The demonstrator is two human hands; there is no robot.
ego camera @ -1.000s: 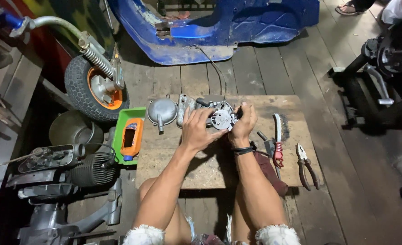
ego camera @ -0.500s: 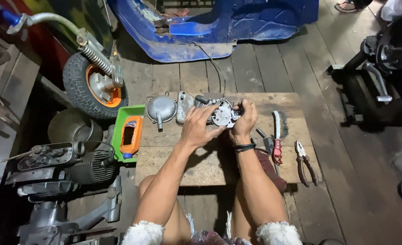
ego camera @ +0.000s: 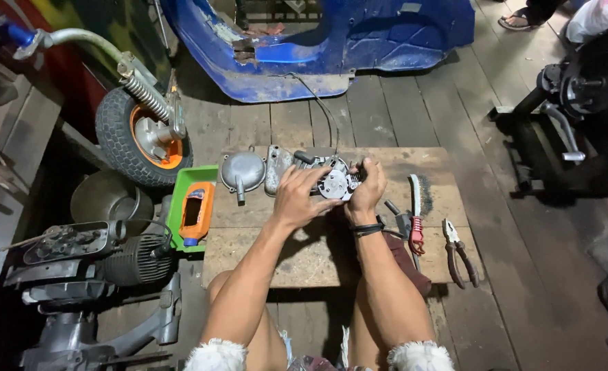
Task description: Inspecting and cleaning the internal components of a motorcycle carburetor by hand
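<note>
Both of my hands hold a small grey metal engine part (ego camera: 331,180) with a round disc face, over a low wooden board table (ego camera: 304,254). My left hand (ego camera: 300,196) grips its left side with fingers spread over the top. My right hand (ego camera: 369,189) closes on its right end; a black band sits on that wrist. A thin cable runs from the part toward the blue scooter body (ego camera: 331,48). Just left of the part lie a round grey metal cover (ego camera: 242,172) and a flat grey casing piece (ego camera: 276,168).
A wire brush with a red handle (ego camera: 416,213), a dark tool (ego camera: 396,216) and pliers (ego camera: 458,251) lie right of my hands. A green tray with an orange bottle (ego camera: 194,209) sits left. A wheel (ego camera: 142,137), an engine (ego camera: 91,261) and another machine (ego camera: 578,117) surround the table.
My hands have stayed on the metal part, shifting it only slightly. The view has tilted a little; nothing on the table has moved.
</note>
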